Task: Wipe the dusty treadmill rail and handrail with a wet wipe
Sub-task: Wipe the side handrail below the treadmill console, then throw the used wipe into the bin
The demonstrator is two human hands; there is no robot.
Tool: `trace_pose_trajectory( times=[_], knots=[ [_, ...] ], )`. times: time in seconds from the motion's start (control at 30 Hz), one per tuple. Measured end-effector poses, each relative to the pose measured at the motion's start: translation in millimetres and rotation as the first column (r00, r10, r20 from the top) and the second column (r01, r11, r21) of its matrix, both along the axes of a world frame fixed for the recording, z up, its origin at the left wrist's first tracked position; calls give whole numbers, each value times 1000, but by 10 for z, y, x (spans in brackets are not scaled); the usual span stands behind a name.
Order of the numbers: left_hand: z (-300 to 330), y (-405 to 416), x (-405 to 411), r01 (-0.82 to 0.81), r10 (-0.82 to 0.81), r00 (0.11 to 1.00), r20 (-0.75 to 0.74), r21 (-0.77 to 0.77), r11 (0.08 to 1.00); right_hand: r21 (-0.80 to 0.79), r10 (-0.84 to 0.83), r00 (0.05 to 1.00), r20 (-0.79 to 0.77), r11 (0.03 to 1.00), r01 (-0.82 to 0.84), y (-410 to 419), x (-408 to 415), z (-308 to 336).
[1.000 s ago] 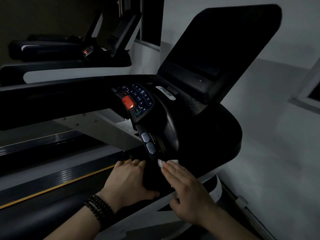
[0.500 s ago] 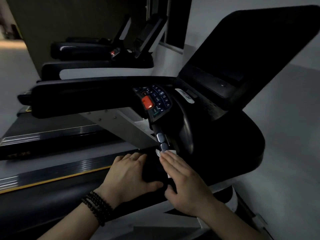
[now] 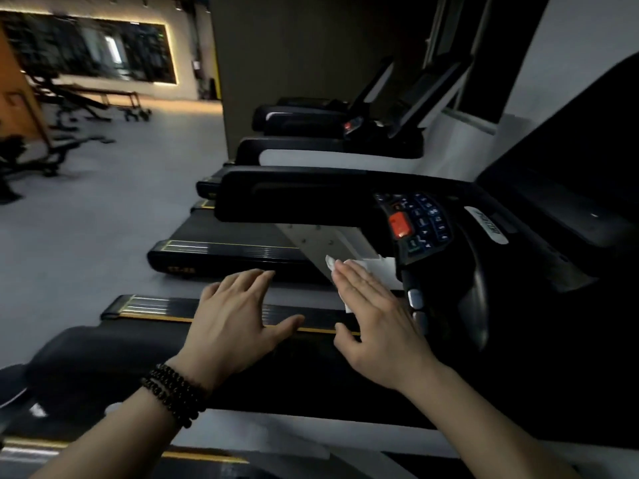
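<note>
Right hand [image 3: 377, 323] flat, fingers straight, pressing the white wet wipe [image 3: 349, 267] down on the near handrail [image 3: 311, 368], close to the dark console end. Left hand [image 3: 238, 316] flat too, fingers loose, resting on the same black handrail just beside, holding nothing. Bead bracelet [image 3: 173, 392] on the left wrist.

Could go wrong: wipe only pinned under flat fingers, so likely to bunch up or slip out on a fast push. Red button [image 3: 399, 224] and keypad [image 3: 427, 216] near, so maybe bumped by a wide swipe.

No boxes, bins or cups anywhere in sight.
</note>
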State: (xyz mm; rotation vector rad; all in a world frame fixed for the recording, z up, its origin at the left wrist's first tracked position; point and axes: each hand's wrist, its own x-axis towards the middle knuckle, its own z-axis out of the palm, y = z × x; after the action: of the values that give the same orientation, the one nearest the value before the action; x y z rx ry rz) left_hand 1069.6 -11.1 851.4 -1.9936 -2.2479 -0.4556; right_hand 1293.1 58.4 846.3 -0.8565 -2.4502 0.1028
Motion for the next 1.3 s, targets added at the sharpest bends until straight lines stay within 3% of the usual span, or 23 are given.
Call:
trace_pose_trajectory(
  times=[0.43,0.93,1.3],
  knots=[
    [119,-981,-1849,-363,363,932,-14,-6,932,33,325,944,64,944,-328,-341,-2317,132],
    [49,-2185,-4420,-660,660,751,-10,-25,751,41,617,778,117,780,-624,-1118,-5588,78],
    [-383,-2509,-6427,-759,766,642,32,-119,641,-117,708,674,213,703,-701,-1070,-7929,-319]
  ],
)
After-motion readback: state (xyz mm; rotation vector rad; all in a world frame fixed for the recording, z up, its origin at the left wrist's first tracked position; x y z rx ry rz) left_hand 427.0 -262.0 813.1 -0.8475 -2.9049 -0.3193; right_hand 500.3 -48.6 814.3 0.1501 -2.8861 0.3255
